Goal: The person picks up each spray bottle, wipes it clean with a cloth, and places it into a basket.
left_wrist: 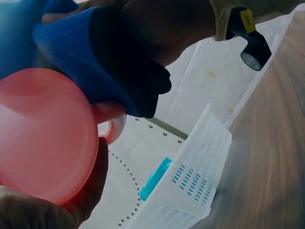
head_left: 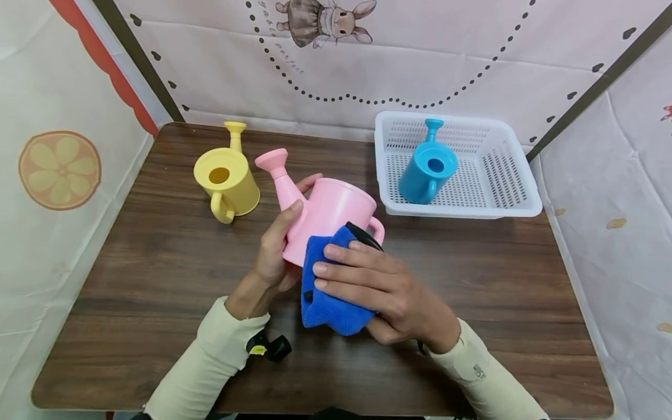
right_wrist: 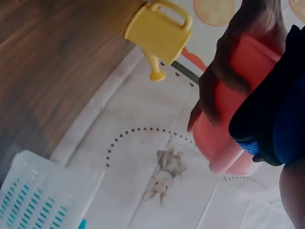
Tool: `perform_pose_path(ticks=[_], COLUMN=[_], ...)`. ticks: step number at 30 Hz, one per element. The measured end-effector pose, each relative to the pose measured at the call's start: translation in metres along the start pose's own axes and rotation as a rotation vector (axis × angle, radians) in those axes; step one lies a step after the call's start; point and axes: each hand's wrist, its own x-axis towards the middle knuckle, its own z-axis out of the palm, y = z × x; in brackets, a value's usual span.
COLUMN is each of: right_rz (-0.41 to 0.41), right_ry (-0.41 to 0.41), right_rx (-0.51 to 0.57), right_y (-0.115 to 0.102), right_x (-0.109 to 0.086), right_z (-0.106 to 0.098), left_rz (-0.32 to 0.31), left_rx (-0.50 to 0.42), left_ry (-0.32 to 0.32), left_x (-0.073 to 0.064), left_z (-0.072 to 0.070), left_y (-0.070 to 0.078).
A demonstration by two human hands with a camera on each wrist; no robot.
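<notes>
A pink watering can (head_left: pixel 328 213) is tilted above the table, its spout pointing to the far left and its handle to the right. My left hand (head_left: pixel 275 245) grips it around the spout side, with the thumb near the base of the spout. In the left wrist view the round bottom of the pink watering can (left_wrist: pixel 47 138) faces the camera. My right hand (head_left: pixel 373 286) holds a folded blue cloth (head_left: pixel 336 312) with dark edging against the lower side of the can. The cloth covers part of the can's body.
A yellow watering can (head_left: pixel 236 181) stands on the wooden table (head_left: pixel 173 315) at the left. At the back right a white perforated basket (head_left: pixel 488 213) holds a blue watering can (head_left: pixel 422 175). Printed cloth walls (head_left: pixel 446 58) enclose the table at the back and sides.
</notes>
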Motion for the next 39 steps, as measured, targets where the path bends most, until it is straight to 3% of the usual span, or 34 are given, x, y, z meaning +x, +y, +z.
perform_pose_path(ticks=[5,8,10,14,19,23,25,28,34,39], right_rz=[0.021,0.119,0.197,0.282,0.219,0.22,0.294,0.497,0.949,1.167], right_ry=[0.021,0.044,0.056,0.057,0.046,0.111,0.174,0.259,0.463,0.588], right_rx=[-0.039,-0.087,-0.097,-0.078,-0.047,-0.125,-0.166,-0.116,0.195,0.454], right_y=[0.01,0.019,0.023,0.022,0.007,0.003,0.004,0.006,0.003,0.01], right_x=[0.002,0.0,-0.003,-0.007,-0.011,-0.015,-0.016,-0.017,-0.012,-0.004], right_z=[-0.012,-0.023,-0.029,-0.029,-0.014,-0.006,-0.005,-0.005,-0.003,-0.007], left_rz=[-0.01,-0.006,-0.004,0.017,0.154,0.253,0.284,0.328,0.403,0.456], left_rx=[-0.023,-0.022,-0.016,-0.026,-0.061,-0.076,-0.076,-0.043,0.147,0.247], left_ry=[-0.092,-0.148,-0.153,-0.089,0.058,0.09,0.067,0.003,-0.126,-0.197], left_x=[0.0,-0.002,-0.003,-0.004,-0.002,-0.001,-0.002,-0.004,-0.008,-0.007], left_z=[-0.002,-0.003,-0.004,-0.001,0.002,0.002,0.001,0.003,0.008,0.008], left_y=[0.002,0.003,0.002,-0.001,-0.003,0.001,0.003,0.003,-0.003,-0.005])
